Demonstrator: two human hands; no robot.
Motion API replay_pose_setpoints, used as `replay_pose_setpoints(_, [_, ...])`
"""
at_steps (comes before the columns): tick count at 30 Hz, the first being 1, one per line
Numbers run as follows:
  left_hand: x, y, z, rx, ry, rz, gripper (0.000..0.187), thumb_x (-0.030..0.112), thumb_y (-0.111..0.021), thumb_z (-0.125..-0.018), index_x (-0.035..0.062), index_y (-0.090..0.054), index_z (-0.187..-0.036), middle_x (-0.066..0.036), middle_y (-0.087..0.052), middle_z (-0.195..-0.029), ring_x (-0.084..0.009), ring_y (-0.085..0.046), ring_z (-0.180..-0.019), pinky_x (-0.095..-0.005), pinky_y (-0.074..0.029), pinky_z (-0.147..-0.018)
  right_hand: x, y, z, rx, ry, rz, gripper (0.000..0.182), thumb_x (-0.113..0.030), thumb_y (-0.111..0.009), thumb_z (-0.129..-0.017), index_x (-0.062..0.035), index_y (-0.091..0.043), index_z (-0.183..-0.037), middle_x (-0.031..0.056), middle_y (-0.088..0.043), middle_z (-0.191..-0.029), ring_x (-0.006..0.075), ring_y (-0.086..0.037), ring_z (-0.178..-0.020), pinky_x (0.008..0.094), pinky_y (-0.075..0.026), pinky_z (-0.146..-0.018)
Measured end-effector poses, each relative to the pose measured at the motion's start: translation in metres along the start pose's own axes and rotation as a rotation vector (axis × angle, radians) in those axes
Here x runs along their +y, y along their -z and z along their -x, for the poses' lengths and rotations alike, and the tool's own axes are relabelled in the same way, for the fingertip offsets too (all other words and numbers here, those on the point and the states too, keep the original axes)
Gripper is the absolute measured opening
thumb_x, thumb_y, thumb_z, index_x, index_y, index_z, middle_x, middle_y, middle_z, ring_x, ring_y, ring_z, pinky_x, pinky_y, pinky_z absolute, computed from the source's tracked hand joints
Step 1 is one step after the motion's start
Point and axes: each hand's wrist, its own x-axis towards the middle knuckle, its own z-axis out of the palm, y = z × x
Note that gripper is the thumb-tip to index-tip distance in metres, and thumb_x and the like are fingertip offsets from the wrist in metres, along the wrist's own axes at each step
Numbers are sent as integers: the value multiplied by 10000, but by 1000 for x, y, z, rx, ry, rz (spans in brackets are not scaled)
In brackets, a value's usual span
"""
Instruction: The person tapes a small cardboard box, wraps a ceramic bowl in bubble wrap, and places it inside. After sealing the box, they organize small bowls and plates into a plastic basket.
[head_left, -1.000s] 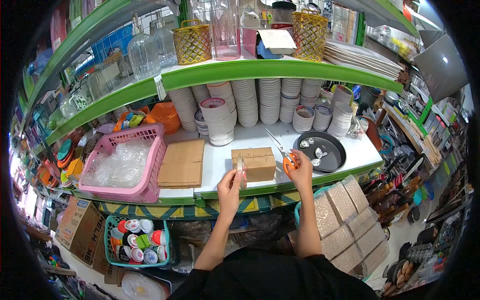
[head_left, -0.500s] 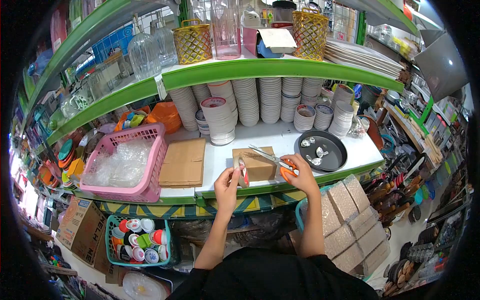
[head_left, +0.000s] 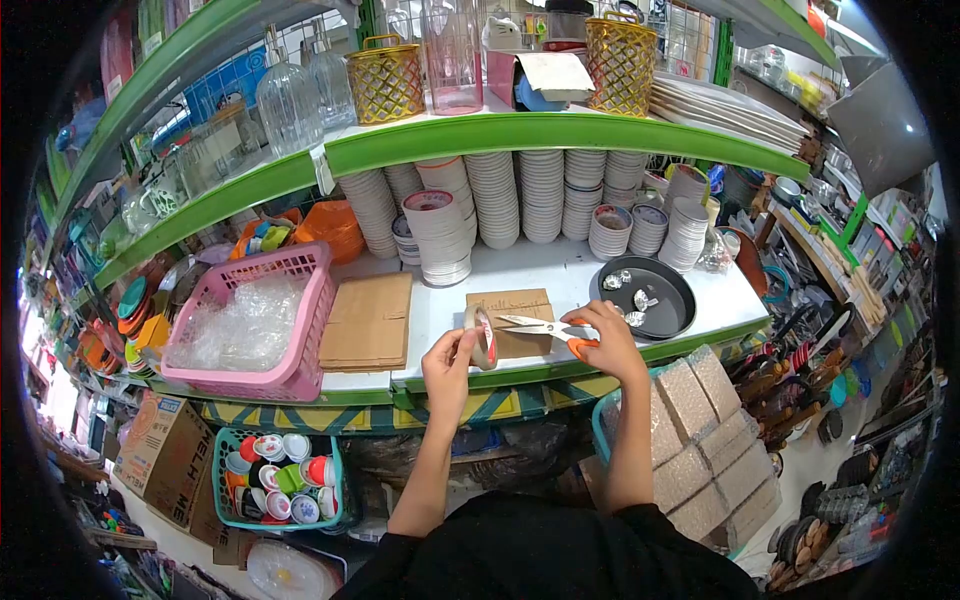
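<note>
In my left hand (head_left: 448,368) a roll of tape (head_left: 482,338) is held upright, fingers closed on its near side. My right hand (head_left: 612,343) grips orange-handled scissors (head_left: 535,327), whose blades point left toward the roll. Under the blades lies a small brown cardboard box (head_left: 522,342) with writing on its top. Right of it, close to my right hand, a dark round pan (head_left: 672,300) holds several shiny silver pieces (head_left: 644,299).
Flat cardboard (head_left: 366,322) and a pink basket (head_left: 318,350) of bubble wrap stand to the left. Stacked white bowls (head_left: 437,240) line the back beneath a green-edged shelf (head_left: 560,134). Below are a teal basket of cups (head_left: 340,480) and bubble-wrapped packages (head_left: 690,450).
The tape roll has turned so its ring shows more. My right hand has shifted its hold on the scissors, and the blades lie flatter and closer together, lower over the box.
</note>
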Motion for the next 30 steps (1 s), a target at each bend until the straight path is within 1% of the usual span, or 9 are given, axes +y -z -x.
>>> replay_pose_setpoints(2, [1, 0, 0, -8, -11, -15, 265, 199, -584, -928, -43, -652, -1012, -32, -653, -835, -53, -560, -684, -202, -458, -601, -5, 0, -4, -58, -17, 1, 381, -2, -657, -605, -109, -655, -971, 67, -575, -880, 274, -512, -888, 358, -435, -816])
replay_pose_setpoints(8, [-7, 3, 0, -12, -16, -59, 255, 196, -590, -925, -34, -658, -1013, -11, -642, -830, -29, -511, -693, -178, -398, -592, -7, -11, -15, -38, 56, 28, 369, -11, -677, -623, -106, -658, -980, 64, -591, -891, 272, -515, -889, 363, -441, -813])
replay_pose_setpoints(11, [-4, 1, 2, -29, 7, -58, 253, 191, -591, -925, -37, -655, -1014, -6, -638, -827, -26, -501, -702, -176, -386, -600, -9, -13, -20, -60, 49, 38, 374, -9, -682, -623, -105, -660, -984, 65, -593, -899, 272, -514, -887, 364, -444, -814])
replay_pose_setpoints(14, [-1, -1, 4, -41, 26, -64, 249, 186, -591, -925, -39, -652, -1012, -3, -633, -821, -26, -502, -701, -177, -388, -599, -11, -16, -24, -66, 57, 11, 382, 8, -671, -621, -103, -662, -986, 72, -595, -904, 276, -516, -897, 367, -445, -817])
replay_pose_setpoints(21, [0, -4, 6, -49, -1, -93, 246, 190, -594, -923, -34, -653, -1004, 6, -613, -779, -31, -500, -676, -182, -392, -583, -6, -22, -30, -52, 38, 47, 366, 30, -656, -619, -107, -672, -958, 79, -605, -914, 289, -525, -918, 362, -448, -819])
replay_pose_setpoints(24, [-3, -6, 7, -54, -8, -116, 245, 199, -593, -923, -27, -653, -995, 5, -609, -766, -33, -496, -655, -187, -396, -573, -4, -23, -30, -17, 75, 13, 361, 45, -646, -613, -103, -678, -941, 82, -617, -909, 285, -532, -915, 362, -450, -821])
replay_pose_setpoints(27, [-5, -8, 8, -54, -34, -108, 214, 173, -614, -908, -19, -650, -997, 7, -601, -761, -28, -493, -661, -186, -394, -565, -3, -23, -29, -14, 68, 8, 363, 53, -642, -600, -99, -684, -927, 75, -623, -902, 277, -537, -910, 358, -448, -823])
replay_pose_setpoints(30, [-9, -8, 9, -88, -82, -87, 166, 131, -638, -886, -13, -643, -967, 16, -583, -742, -26, -494, -671, -180, -390, -564, -2, -23, -27, -26, 76, 29, 331, 24, -642, -631, -104, -690, -932, 62, -623, -881, 271, -537, -904, 361, -446, -825])
